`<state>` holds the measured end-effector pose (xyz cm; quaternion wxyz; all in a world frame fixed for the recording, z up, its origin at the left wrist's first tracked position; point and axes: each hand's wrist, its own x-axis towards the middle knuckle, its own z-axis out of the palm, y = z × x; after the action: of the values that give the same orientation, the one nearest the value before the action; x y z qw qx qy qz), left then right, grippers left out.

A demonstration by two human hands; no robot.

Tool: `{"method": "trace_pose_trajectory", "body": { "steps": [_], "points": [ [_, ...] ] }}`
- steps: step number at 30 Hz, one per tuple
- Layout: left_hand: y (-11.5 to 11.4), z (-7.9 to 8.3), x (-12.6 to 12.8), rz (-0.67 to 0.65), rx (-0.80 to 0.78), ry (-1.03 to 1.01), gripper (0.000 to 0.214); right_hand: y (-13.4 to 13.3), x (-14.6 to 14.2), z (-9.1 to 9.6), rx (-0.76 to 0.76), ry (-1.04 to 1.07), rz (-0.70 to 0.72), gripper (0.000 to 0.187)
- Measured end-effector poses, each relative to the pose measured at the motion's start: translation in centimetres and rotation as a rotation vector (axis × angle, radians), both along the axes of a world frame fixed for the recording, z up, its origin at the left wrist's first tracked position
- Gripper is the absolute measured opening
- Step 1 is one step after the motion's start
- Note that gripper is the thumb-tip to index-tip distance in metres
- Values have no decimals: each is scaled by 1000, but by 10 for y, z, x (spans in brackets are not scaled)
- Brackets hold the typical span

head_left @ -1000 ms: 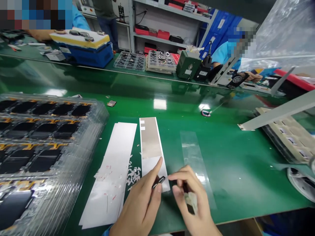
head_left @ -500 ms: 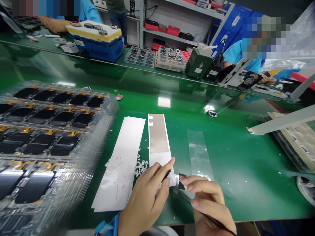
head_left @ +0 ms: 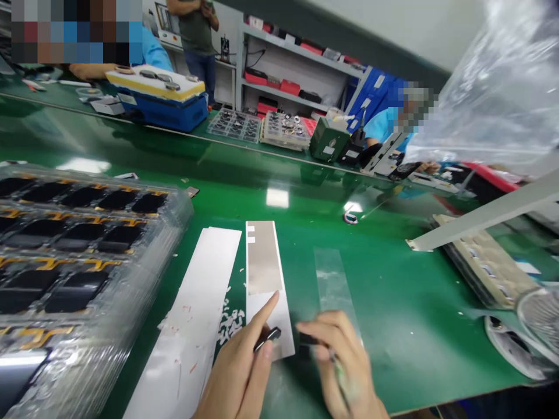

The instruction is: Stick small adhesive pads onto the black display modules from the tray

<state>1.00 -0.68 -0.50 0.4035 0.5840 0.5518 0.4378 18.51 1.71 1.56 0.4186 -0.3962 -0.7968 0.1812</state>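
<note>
Low in the middle of the green surface [head_left: 419, 326], two hands face each other across a narrow gap. The left hand [head_left: 238, 372] has a small dark piece [head_left: 267, 340] pinched between thumb and fingers, forefinger stretched straight out above the white end of the tan strip sheet [head_left: 265, 262]. Watch that piece: its long axis slants, near end to the left, far end to the right, pointing into the gap. From the right hand [head_left: 345, 355] it lies off to the left, about level with the fingertips, near but not touching. So the left is the nearer one, it has the piece; the right waits across, fingers curled in around a slender tool [head_left: 339, 375], badly blurred. A dark patch [head_left: 308, 338] shows at those fingertips, and I can't tell what it is. And the sheet, it runs away from the person, far end leaning left, between white paper strips [head_left: 196, 291] on one side and a clear film strip [head_left: 329, 279] on the other, pale scraps [head_left: 230, 321] just beside it.
</note>
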Motion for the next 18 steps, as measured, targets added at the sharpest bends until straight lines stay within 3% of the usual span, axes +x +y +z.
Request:
{"method": "trace_pose_trajectory", "body": {
  "steps": [3, 6, 9, 11, 13, 15, 18],
  "points": [
    [2, -6, 7, 99, -56, -109, 46, 11, -6, 5, -128, -150, 158, 18],
    [11, -21, 10, 126, -63, -269, 61, 46, -7, 9, -231, -205, 140, 29],
    [19, -35, 9, 118, -33, -422, 75, 112, 2, 8, -308, -269, -63, 30],
    [22, -42, 8, 124, -11, -452, 72, 163, 11, 3, -334, -304, -197, 23],
    [23, -45, 8, 127, 6, -436, 67, 208, 20, -4, -360, -346, -323, 30],
    [23, -48, 9, 132, 10, -407, 68, 238, 27, -10, -370, -381, -428, 33],
    [23, -51, 11, 147, -9, -355, 73, 255, 35, -17, -349, -433, -532, 32]
  ]
}}
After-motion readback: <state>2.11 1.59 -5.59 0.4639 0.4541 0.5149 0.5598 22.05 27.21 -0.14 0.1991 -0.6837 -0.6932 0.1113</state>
